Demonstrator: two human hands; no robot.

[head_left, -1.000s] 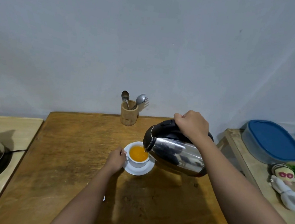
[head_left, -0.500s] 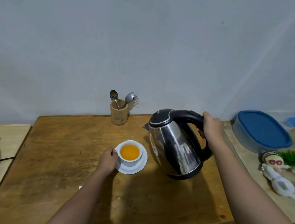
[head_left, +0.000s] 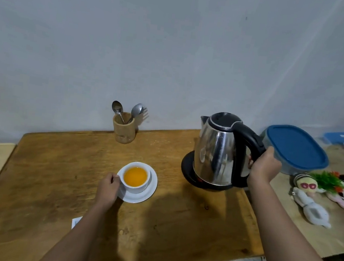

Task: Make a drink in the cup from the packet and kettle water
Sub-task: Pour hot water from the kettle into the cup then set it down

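A white cup (head_left: pixel 136 180) full of orange liquid stands on a white saucer (head_left: pixel 149 192) in the middle of the wooden table (head_left: pixel 55 170). My left hand (head_left: pixel 107 188) grips the cup's handle on its left side. A steel kettle (head_left: pixel 218 152) with a black lid stands upright on its black base (head_left: pixel 185 170) at the table's right. My right hand (head_left: pixel 264 166) is closed around the kettle's black handle. A white packet corner (head_left: pixel 76 222) peeks out beside my left forearm.
A wooden holder (head_left: pixel 123 129) with spoons and a fork stands at the back by the wall. On the side table to the right sit a blue-lidded container (head_left: pixel 295 148), soft toys (head_left: pixel 312 208) and a small plant. A black cord lies at far left.
The kettle went from tilted over the cup, pouring, to upright, then right and down onto its base. My left hand stayed on the cup handle.
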